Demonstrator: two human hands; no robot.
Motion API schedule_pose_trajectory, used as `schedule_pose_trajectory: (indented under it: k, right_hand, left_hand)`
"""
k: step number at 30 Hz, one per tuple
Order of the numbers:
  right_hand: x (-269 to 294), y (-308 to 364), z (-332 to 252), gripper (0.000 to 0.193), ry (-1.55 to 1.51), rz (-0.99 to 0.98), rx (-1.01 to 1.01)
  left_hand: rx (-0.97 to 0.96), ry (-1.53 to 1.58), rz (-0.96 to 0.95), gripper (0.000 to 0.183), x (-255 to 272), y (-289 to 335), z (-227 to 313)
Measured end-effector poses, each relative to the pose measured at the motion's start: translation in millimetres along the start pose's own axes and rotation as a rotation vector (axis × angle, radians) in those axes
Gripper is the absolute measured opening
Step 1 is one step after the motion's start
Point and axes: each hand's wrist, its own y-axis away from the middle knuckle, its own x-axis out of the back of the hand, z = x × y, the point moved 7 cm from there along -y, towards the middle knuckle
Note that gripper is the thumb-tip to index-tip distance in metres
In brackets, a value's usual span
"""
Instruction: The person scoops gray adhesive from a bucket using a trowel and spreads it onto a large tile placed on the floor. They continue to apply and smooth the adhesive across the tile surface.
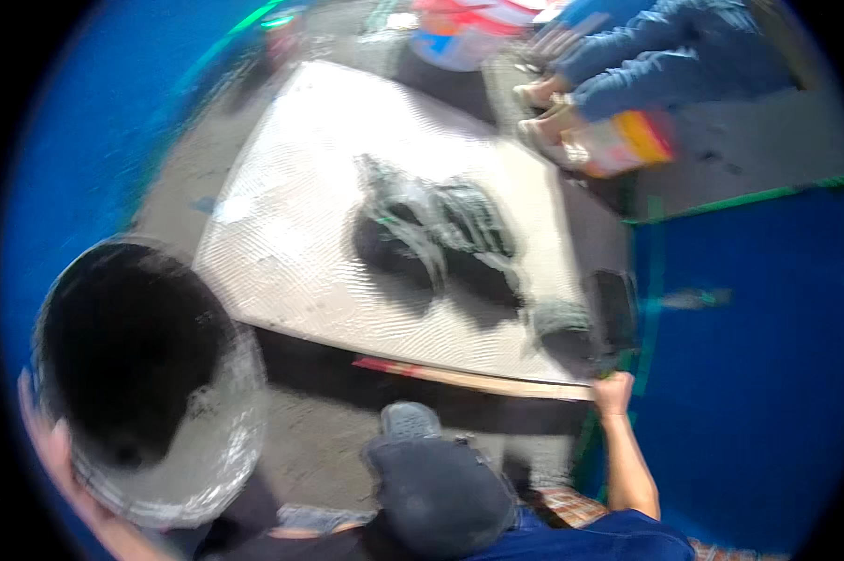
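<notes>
Right grip (613,393) on tile (319,215) edge, grey floor (749,140)

Ribbed pale tile (328,224), wet grey mortar (440,238), smeared bucket (141,374)

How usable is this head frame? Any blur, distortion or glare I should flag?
Head view: heavy motion blur throughout, so the dark mortar heaps on the pale ribbed tile smear and the trowel by the right hand is soft; fisheye bends the tile's edges and blackens the corners; the bucket at the left hand is an unreadable dark pit; no strong glare.
</notes>
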Motion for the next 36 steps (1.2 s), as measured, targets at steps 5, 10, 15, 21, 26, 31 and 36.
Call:
schedule_pose_trajectory:
  k: [5,10,15,21,26,31,36]
  right_hand:
    - [109,-37,-254,0.020,-0.710,-0.397,0.301]
    - [172,13,-531,0.034,-0.402,-0.608,1.200]
    - [141,51,-717,0.020,-0.057,-0.231,1.400]
    - [90,95,-758,0.031,-0.095,-0.433,1.618]
    - [49,100,-757,0.041,-0.203,-0.771,1.805]
    - [40,107,-749,0.043,-0.228,-0.894,1.766]
    - [28,127,-744,0.041,-0.192,-0.954,1.738]
  left_hand:
    - [0.172,0.384,0.032,0.111,-105,18,74]
    - [0.147,0.393,-0.059,0.107,-109,19,87]
    - [0.047,0.274,-0.124,0.105,-127,45,99]
    - [0.020,0.322,-0.142,0.107,-130,52,98]
    - [-0.016,0.186,-0.113,0.127,-130,54,73]
    - [0.082,0.258,-0.066,0.130,-137,59,68]
    - [0.133,0.315,0.002,0.131,-141,61,63]
